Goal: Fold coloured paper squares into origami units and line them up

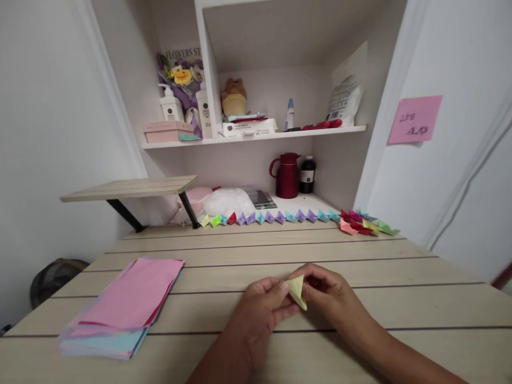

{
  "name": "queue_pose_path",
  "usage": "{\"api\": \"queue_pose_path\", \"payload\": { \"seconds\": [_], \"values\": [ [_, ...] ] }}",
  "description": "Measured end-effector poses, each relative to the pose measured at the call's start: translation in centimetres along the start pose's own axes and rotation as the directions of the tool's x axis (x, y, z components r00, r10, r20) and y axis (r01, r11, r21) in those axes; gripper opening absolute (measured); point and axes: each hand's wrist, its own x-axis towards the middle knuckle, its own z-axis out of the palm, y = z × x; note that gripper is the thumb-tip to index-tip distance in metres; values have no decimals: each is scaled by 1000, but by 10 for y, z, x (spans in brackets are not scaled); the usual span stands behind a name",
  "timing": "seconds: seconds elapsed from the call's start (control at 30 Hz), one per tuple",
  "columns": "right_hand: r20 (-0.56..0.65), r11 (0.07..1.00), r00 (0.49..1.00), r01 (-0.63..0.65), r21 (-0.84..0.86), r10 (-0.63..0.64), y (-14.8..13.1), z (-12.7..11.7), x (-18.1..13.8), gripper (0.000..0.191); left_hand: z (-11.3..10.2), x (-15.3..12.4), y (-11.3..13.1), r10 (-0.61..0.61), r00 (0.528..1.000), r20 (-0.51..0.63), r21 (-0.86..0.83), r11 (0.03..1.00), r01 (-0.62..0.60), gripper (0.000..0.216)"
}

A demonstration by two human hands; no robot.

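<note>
A small piece of folded yellow paper [297, 292], roughly triangular, is held between my two hands above the table. My left hand [267, 303] pinches its left side between thumb and fingers. On the other side, my right hand [326, 290] grips the paper's right edge, with thumb and forefinger closed on it. The fingertips hide part of the folds. To the left lies a stack of coloured paper sheets [136, 293], pink on top with light blue showing beneath.
Folded paper boats [270, 217] in several colours line the table's back edge, with a cluster of boats [362, 226] at the right end. A small raised shelf [132, 188] stands back left. Behind are a red jug [287, 176], a dark bottle [307, 175] and a loaded shelf [288, 133].
</note>
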Motion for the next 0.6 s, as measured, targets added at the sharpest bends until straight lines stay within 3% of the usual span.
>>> {"api": "queue_pose_path", "payload": {
  "seconds": [0.17, 0.43, 0.6],
  "values": [
    [1, 928, 972, 226, -295, -237, -3, -4, -3, 14, 6, 0, -3, -46, 993, -110, -81, 996, 38, 15],
    [123, 819, 944, 328, -471, -307, -8, -5, -7, 14, 9, -3, -5, -71, 982, -172, -104, 993, 54, 11],
    [230, 699, 878, 475, -535, -421, -5, -8, -10, 25, 6, -4, -6, -19, 991, -131, -48, 999, 13, 24]
  ]
}}
